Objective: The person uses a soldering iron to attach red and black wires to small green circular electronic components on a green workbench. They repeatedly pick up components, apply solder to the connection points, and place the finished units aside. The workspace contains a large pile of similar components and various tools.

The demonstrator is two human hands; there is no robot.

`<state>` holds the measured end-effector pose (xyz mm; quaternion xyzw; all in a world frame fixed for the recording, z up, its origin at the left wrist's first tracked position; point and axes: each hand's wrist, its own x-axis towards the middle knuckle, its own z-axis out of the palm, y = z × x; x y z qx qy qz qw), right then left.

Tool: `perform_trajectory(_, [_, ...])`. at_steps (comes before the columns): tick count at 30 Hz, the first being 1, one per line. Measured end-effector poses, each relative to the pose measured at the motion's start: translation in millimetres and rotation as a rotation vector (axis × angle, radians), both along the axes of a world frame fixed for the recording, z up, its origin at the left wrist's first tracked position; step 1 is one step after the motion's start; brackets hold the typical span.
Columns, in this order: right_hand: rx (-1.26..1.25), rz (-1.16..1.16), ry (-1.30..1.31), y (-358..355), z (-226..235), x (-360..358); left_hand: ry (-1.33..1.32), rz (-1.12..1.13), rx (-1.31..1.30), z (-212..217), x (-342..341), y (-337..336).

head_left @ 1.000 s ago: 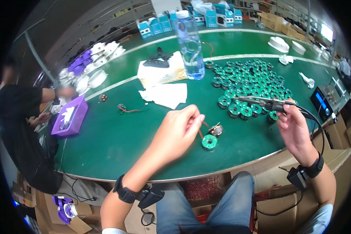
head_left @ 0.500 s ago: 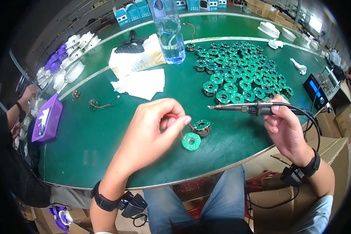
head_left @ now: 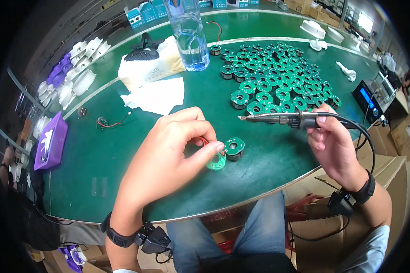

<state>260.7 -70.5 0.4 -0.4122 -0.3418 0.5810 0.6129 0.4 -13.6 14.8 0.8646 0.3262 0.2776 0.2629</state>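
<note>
My left hand (head_left: pixel 168 150) is closed in a pinch on thin red wires (head_left: pixel 204 140). Its thumb partly covers a round green circuit board (head_left: pixel 217 162) just beneath. Beside that board, near the thumb tip, a small motor stator (head_left: pixel 234 148) stands with a green ring board on top. A soldering iron (head_left: pixel 300 120) lies across my right hand (head_left: pixel 332 148), whose fingers grip its handle. The iron's tip points left, above the table and apart from the stator.
Many stators with green boards (head_left: pixel 278 82) cover the table's far right. A soldering station (head_left: pixel 368 101) stands at the right edge. Behind my left hand are white paper (head_left: pixel 157 97), a tissue pack (head_left: pixel 152 63) and a water bottle (head_left: pixel 190 41). A purple tray (head_left: pixel 51 141) sits left.
My left hand has shifted a little right and lower, its thumb now covering more of the board. The stator beside it sits flatter. A person's arm at the far left has drawn away.
</note>
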Motion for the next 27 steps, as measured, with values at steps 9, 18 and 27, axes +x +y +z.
perform_trajectory(9, [0.027, -0.006, -0.008, 3.8, 2.0, 2.6, -0.110, -0.041, -0.064, 1.2, 15.4, 3.5])
perform_trajectory(18, [0.059, -0.002, 0.037, 3.2, 6.5, 7.5, -0.125, 0.034, 0.223, -3.4, 2.6, 10.7])
perform_trajectory(27, [0.073, -0.055, 0.032, 4.1, 4.3, 6.6, 0.064, 0.109, 0.375, -0.4, -0.9, 10.4])
